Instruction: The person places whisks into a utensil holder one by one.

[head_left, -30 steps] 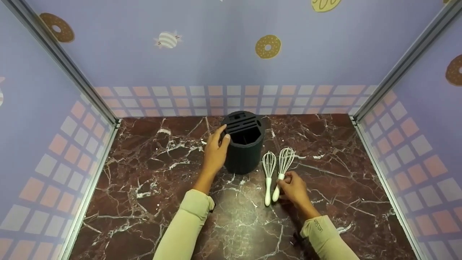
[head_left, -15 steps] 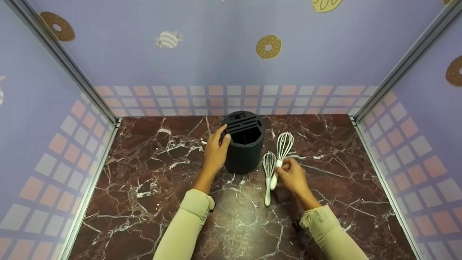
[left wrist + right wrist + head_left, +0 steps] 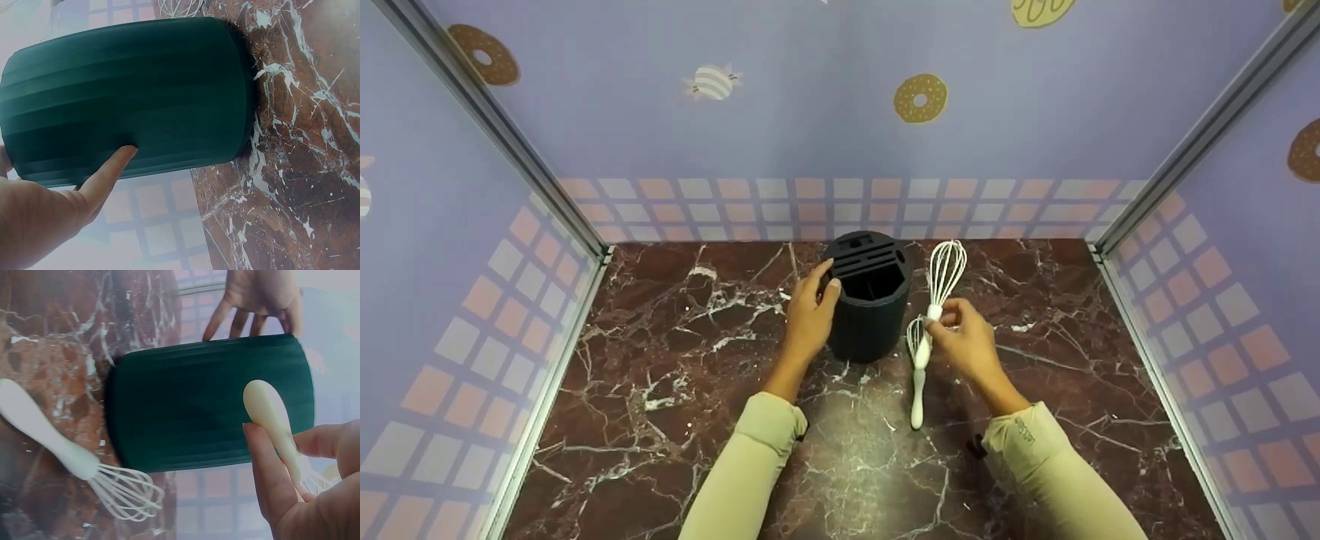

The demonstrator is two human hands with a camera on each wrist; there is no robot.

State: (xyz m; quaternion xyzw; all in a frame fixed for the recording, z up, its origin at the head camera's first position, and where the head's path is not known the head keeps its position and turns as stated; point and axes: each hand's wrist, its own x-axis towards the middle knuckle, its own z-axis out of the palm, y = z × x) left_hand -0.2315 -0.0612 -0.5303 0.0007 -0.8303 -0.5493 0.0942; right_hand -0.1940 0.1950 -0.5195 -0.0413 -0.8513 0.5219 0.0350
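My right hand (image 3: pixel 966 341) pinches a white whisk (image 3: pixel 947 268) near the top of its handle. Its wire head points away from me, and its handle end overlaps a second whisk (image 3: pixel 918 397) in the head view. In the right wrist view, the held handle (image 3: pixel 270 410) is in front of the dark green utensil holder (image 3: pixel 180 405), clear of the table. The holder (image 3: pixel 868 330) stands upright, with slots and larger compartments in its top. My left hand (image 3: pixel 808 315) rests its extended fingers against the holder's left side and rim.
The second whisk (image 3: pixel 50 433) lies on the dark red marbled table (image 3: pixel 675 390), just right of the holder. Behind the holder rises a lilac wall (image 3: pixel 795 142) with printed squares. Side walls with metal corner strips (image 3: pixel 540 180) enclose the table left and right.
My right hand has lifted the whisk off the table and carried it forward, beside the holder. The left hand and the holder have stayed in place.
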